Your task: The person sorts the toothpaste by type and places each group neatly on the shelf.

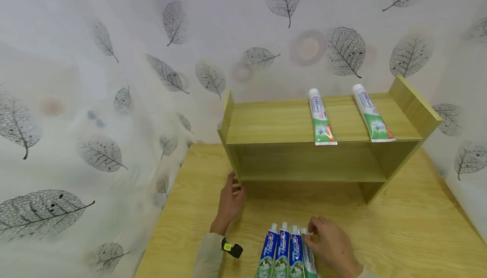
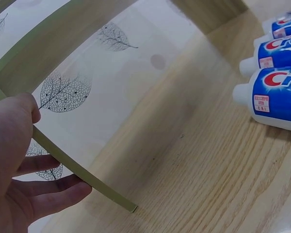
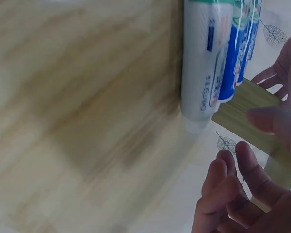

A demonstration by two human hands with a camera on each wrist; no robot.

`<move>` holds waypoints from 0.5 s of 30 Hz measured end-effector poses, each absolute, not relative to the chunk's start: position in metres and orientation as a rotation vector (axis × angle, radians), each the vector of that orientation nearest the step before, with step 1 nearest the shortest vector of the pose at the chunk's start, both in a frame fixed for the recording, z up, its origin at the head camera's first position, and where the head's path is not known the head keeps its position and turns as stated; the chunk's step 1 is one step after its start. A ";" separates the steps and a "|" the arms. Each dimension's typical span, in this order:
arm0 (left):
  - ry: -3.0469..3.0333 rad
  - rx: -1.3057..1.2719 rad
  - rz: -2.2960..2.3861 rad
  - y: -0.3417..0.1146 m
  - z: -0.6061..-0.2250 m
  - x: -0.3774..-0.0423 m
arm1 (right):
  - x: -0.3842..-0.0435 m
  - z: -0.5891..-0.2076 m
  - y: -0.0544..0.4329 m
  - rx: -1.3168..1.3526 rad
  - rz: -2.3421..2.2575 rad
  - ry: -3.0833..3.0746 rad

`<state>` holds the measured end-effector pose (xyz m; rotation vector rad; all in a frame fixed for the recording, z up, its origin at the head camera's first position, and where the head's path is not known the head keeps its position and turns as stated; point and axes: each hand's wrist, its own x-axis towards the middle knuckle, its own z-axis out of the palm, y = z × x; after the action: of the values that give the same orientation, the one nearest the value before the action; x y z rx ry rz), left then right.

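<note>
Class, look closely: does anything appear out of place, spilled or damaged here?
Nothing looks spilled or damaged. The white-and-green tube beside three blue tubes is the odd one out; two look-alikes lie on the shelf.

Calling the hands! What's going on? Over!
Left hand holding wooden shelf. Right hand beside white-and-green tube, not gripping it. Tube lies right of blue tubes. Nothing seems in the way.

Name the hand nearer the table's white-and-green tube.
Right: the right hand is close by the tube; the left hand is farther off, holding the shelf.
</note>
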<state>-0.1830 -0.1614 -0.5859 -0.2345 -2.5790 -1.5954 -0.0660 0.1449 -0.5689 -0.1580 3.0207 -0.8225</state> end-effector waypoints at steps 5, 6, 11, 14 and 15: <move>-2.581 -0.248 -1.584 -0.161 -0.586 -0.184 | -0.062 -0.574 0.146 -0.119 -0.815 2.964; -2.585 -0.244 -1.581 -0.161 -0.586 -0.184 | -0.061 -0.575 0.146 -0.115 -0.815 2.953; -2.579 -0.223 -1.601 -0.163 -0.587 -0.182 | -0.053 -0.581 0.148 -0.125 -0.798 2.892; -2.565 -0.247 -1.608 -0.164 -0.587 -0.182 | -0.049 -0.585 0.147 -0.121 -0.775 2.873; -2.562 -0.255 -1.606 -0.164 -0.587 -0.182 | -0.048 -0.586 0.147 -0.117 -0.768 2.869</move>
<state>-0.1821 -0.1640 -0.5868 -0.2553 -2.5624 -1.6061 -0.0476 0.1469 -0.5857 -0.1172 2.8694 -0.7676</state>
